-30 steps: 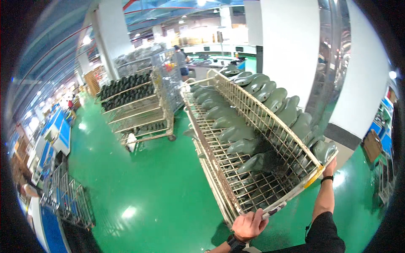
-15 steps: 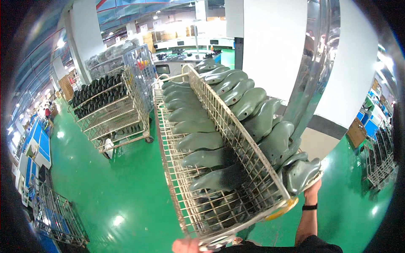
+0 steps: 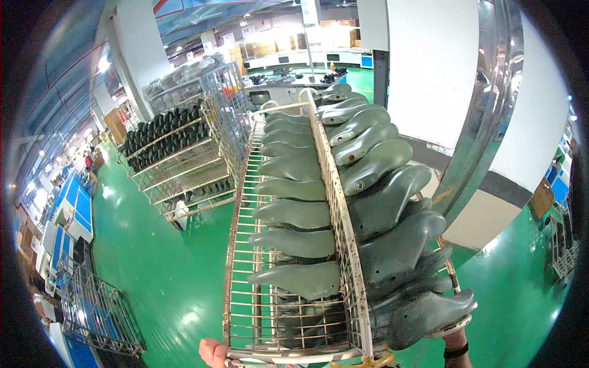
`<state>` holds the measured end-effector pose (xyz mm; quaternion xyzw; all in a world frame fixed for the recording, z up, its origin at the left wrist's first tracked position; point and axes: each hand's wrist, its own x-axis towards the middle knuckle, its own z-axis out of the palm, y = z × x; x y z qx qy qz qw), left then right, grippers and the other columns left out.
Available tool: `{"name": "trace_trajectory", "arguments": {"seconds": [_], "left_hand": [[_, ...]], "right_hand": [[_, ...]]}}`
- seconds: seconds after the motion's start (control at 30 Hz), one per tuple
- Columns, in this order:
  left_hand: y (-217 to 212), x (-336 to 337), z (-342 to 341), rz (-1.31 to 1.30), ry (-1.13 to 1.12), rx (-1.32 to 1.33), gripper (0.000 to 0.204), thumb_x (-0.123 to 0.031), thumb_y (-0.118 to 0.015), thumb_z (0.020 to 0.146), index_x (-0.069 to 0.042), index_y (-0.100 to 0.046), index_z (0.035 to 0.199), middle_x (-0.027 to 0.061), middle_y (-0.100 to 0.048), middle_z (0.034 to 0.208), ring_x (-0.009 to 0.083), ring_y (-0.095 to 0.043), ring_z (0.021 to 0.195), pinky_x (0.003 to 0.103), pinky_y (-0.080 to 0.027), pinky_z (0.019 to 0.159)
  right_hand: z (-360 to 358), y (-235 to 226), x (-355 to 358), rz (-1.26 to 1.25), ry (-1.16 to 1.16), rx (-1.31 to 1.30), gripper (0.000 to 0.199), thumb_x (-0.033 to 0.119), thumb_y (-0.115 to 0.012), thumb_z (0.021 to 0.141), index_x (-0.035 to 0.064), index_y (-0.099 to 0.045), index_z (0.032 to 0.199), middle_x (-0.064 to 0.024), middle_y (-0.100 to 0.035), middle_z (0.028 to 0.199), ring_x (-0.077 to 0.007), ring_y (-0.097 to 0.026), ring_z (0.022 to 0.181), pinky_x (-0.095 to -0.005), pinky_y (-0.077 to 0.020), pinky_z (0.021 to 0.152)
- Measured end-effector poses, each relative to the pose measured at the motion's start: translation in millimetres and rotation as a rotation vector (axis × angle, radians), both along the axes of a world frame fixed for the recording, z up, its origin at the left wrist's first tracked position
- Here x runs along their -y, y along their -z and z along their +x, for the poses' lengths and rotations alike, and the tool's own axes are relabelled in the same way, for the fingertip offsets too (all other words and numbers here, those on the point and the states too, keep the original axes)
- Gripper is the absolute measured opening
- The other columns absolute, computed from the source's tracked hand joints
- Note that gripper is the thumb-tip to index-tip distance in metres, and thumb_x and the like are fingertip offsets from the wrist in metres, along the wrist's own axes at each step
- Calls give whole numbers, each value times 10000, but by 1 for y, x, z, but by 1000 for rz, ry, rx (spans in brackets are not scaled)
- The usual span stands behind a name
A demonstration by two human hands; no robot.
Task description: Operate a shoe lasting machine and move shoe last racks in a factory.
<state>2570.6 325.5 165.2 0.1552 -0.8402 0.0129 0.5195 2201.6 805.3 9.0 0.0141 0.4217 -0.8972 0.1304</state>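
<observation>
Before me stands a wire cart (image 3: 238,270) with rusty pale bars, split lengthwise by a mesh divider. A row of dark green shoe lasts (image 3: 293,214) lies across its left side. More shoe lasts (image 3: 380,168) are heaped on the right side, rising above the divider. My left hand (image 3: 213,352) is closed round the near left corner of the cart. My right hand (image 3: 455,339), below a dark wristband, grips the near right rim; the overhanging lasts hide most of its fingers.
Another wire cart (image 3: 187,175) loaded with dark lasts stands ahead to the left. A white pillar (image 3: 429,80) with a shiny metal corner guard (image 3: 491,122) rises close on the right. An empty rack (image 3: 98,306) is at lower left, on the green floor (image 3: 165,264).
The cart has swung from a slant to nearly straight ahead, its near end moving left. My left hand has shifted left with it; my right hand sits lower in view.
</observation>
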Motion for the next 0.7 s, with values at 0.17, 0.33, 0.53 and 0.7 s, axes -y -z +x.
{"name": "trace_trajectory", "arguments": {"seconds": [0.17,0.33,0.53,0.7], "left_hand": [[29,72,16,89,87,-113,550,-593,-440,877,-64,-478,732,117,-420,689,281,-435,587,403,-325,527],[28,195,68,75,176,-62,564,-608,-415,888,-65,-467,747,126,-441,760,295,-456,669,417,-349,578],[3,213,69,273,35,-109,393,-212,-451,908,16,-532,1219,230,-532,1172,391,-489,1148,509,-400,965],[21,216,48,392,12,-433,540,-397,-449,1004,-4,-416,1372,182,-418,1424,400,-336,1403,547,-254,1162]], "right_hand": [[54,-28,57,-63,53,-18,382,326,-382,1051,69,-533,1289,-122,-638,1184,-303,-625,1084,-456,-516,963],[150,-55,165,-26,95,-119,371,339,-374,1054,79,-545,1256,-104,-638,1179,-277,-620,1086,-455,-521,955],[205,-60,232,30,336,-26,292,276,-418,1023,72,-593,1139,-86,-671,1011,-237,-658,888,-395,-559,840],[222,-55,261,40,329,-52,310,285,-440,1018,66,-597,1171,-88,-673,1066,-241,-656,950,-417,-546,858]]}}
